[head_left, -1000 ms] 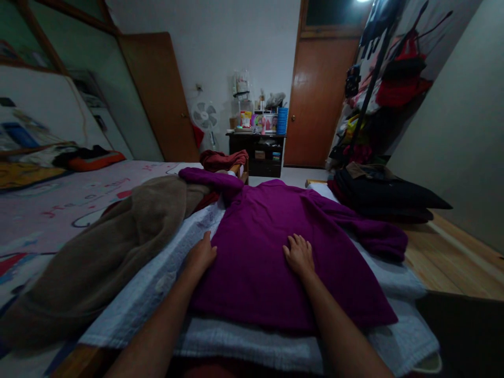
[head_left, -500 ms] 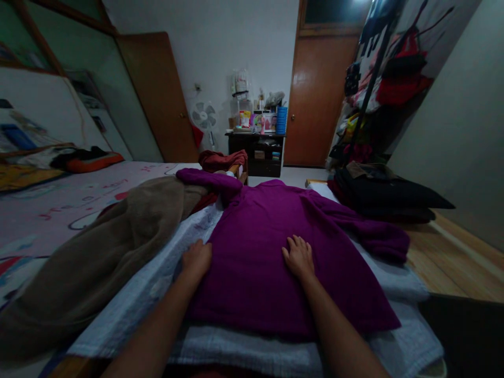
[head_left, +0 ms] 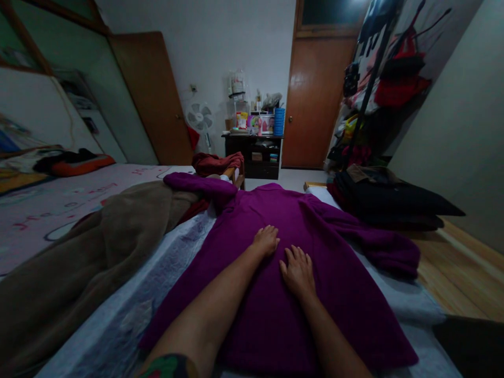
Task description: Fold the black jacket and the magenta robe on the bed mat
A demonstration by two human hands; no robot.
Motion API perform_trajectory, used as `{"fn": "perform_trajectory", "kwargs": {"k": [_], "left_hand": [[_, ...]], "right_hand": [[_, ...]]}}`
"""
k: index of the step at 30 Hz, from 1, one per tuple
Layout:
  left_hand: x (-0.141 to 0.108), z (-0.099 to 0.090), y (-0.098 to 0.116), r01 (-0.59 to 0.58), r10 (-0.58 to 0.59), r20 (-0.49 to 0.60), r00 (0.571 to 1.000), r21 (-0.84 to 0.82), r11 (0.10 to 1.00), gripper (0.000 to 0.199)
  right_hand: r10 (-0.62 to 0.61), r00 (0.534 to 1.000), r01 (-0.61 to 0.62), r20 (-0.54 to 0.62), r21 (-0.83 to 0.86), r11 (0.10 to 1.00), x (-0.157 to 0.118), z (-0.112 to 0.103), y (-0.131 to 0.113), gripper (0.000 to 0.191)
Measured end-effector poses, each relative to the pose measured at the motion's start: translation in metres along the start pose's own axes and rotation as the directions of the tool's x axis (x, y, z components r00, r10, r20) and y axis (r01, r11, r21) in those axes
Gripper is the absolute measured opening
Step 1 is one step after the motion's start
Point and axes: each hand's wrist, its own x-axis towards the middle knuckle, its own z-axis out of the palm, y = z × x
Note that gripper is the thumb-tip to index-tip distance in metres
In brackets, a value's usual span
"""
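A purple long-sleeved shirt (head_left: 255, 310) lies spread out before me, its collar at the far end and a sleeve out to each side. My left hand (head_left: 266, 240) rests palm down on the middle of the cloth, fingers extended. Just to its right, my right hand (head_left: 298, 269) also lies flat on the fabric with its fingers apart. Neither hand grips anything. Beneath the shirt is a pale blue patterned cloth (head_left: 129, 315), showing along both sides.
A brown fleecy garment (head_left: 98, 247) lies at the left, beside a pink printed bedspread (head_left: 79, 189). Dark folded clothes (head_left: 386, 194) are stacked at the right. Beyond the shirt are a reddish cloth (head_left: 216, 163), a fan (head_left: 199, 117) and a black cabinet (head_left: 252, 157).
My left hand has moved right, from the shirt's left edge to its middle. My right hand stays flat in nearly the same spot. The shirt's lower hem now sits lower in view.
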Motion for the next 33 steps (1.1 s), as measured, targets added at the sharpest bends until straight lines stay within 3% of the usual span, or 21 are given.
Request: {"fn": "perform_trajectory", "kwargs": {"k": [4,9,16,21,26,30,33], "left_hand": [[0.025,0.008,-0.024,0.032,-0.031,0.040,0.999,-0.010,0.999,0.056],[0.038,0.010,-0.059,0.130,-0.130,0.036,0.991,-0.003,0.992,0.068],[0.033,0.004,-0.133,0.355,-0.355,-0.019,0.935,0.093,0.930,0.074],[0.024,-0.003,-0.174,0.366,-0.364,-0.035,0.931,0.118,0.923,0.068],[0.027,-0.007,-0.164,0.366,-0.360,-0.069,0.930,0.146,0.919,0.057],[0.034,-0.005,-0.130,0.297,-0.291,-0.059,0.955,0.141,0.944,0.048],[0.032,0.003,-0.102,0.230,-0.230,-0.015,0.973,0.103,0.968,0.057]], "right_hand": [[-0.005,1.000,0.005,-0.002,0.005,1.000,0.000,0.001,0.000,0.049],[-0.003,1.000,0.003,0.005,0.006,1.000,0.000,0.000,0.000,0.049],[0.008,1.000,-0.009,0.022,0.028,1.000,0.000,-0.004,-0.001,0.049],[0.012,1.000,-0.013,0.026,0.041,0.999,0.001,-0.004,-0.001,0.049],[0.010,1.000,-0.012,0.029,0.039,0.999,0.001,-0.003,0.000,0.049],[0.012,0.999,-0.013,0.033,0.033,0.999,0.001,-0.001,0.000,0.050],[0.012,0.999,-0.013,0.031,0.028,1.000,0.002,-0.001,0.000,0.050]]}}
